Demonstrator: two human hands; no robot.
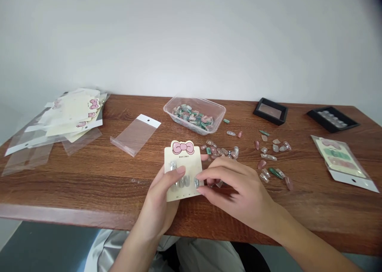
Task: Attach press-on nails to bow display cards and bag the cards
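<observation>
A cream backing card (193,160) with a pink bow at its top stands tilted above the table's front edge. My left hand (161,192) grips its left side, thumb across the front and fingers behind. Several silvery press-on nails (182,182) sit in a row low on the card, partly under the thumb. At the card's right edge my right hand (235,180) pinches another silvery press-on nail (196,182) between thumb and forefinger, against the card's face. Loose pink, green and clear nails (222,150) lie behind my right hand, which hides some of them.
A clear plastic tub (193,125) of mixed nails stands at the back. Left are an empty clear bag (134,135) and a pile of cards and bags (71,113). Right are two black trays (270,111), scattered nails (274,172) and a packed card (343,158).
</observation>
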